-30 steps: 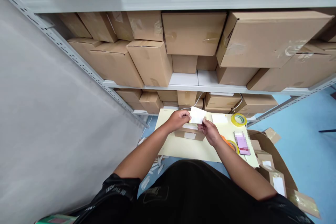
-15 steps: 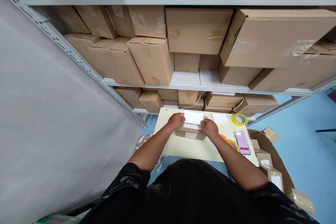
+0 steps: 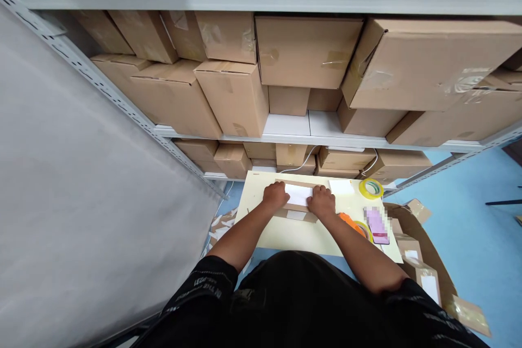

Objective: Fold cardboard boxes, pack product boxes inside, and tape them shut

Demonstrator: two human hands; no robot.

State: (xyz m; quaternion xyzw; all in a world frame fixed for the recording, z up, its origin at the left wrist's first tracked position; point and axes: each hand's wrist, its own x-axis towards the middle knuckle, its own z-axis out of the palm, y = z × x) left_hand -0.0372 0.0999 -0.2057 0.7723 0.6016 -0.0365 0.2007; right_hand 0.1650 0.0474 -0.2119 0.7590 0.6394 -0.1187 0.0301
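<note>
A small cardboard box (image 3: 291,178) lies across the pale table. On its top lies a blank-looking white label (image 3: 298,194), and a second white label (image 3: 296,215) shows on its front side. My left hand (image 3: 276,196) is closed at the left edge of the top label, thumb against it. At the right edge my right hand (image 3: 322,201) is closed the same way, fingers curled over the box. The undersides of the fingers are hidden.
Right of my hands on the table (image 3: 269,234) are white papers (image 3: 341,187), a clear yellowish tape roll (image 3: 371,188), an orange tape dispenser (image 3: 351,224) and a blurred phone (image 3: 377,225). Shelves of cardboard boxes (image 3: 308,51) stand ahead. A large open carton (image 3: 424,244) holds parcels at right.
The white label, held up by its edges above the box before, now lies down on the box top. Both hands have come down with it, fingers now over the box.
</note>
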